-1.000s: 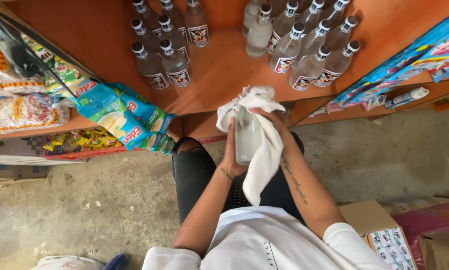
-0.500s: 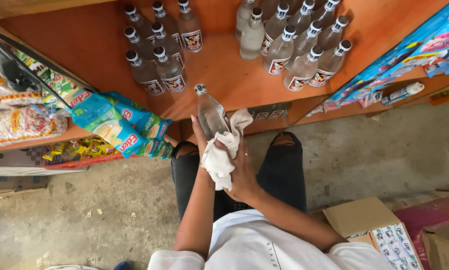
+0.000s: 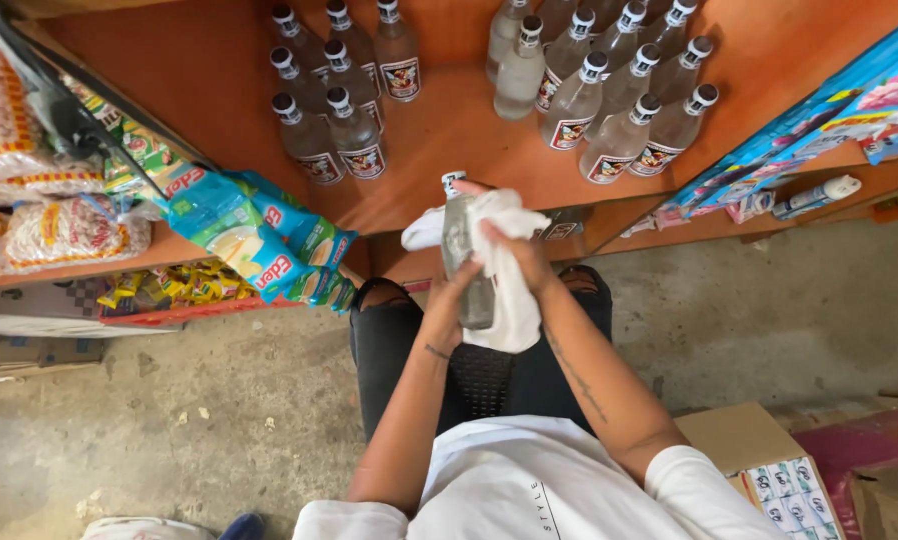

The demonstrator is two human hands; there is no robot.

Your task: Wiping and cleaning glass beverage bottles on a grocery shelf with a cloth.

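Note:
My left hand [image 3: 451,300] grips the lower body of a clear glass bottle [image 3: 466,255] held upright over my lap, in front of an orange wooden shelf [image 3: 439,150]. My right hand [image 3: 514,255] presses a white cloth [image 3: 504,290] against the bottle's upper side, the cloth wrapping round the neck and hanging down past my wrist. The bottle's white cap [image 3: 453,182] sticks out above the cloth.
Two groups of capped, labelled clear bottles stand on the shelf, one at left [image 3: 339,90] and one at right [image 3: 609,90]. Snack packets [image 3: 249,240] hang at left. Blue packets [image 3: 819,110] lie at right. A cardboard box [image 3: 769,470] sits by my right side on the concrete floor [image 3: 169,420].
The bottle has moved from my left, tilted, to upright and centred. The cloth, bunched low on it half a second ago, now covers its upper part under my right hand.

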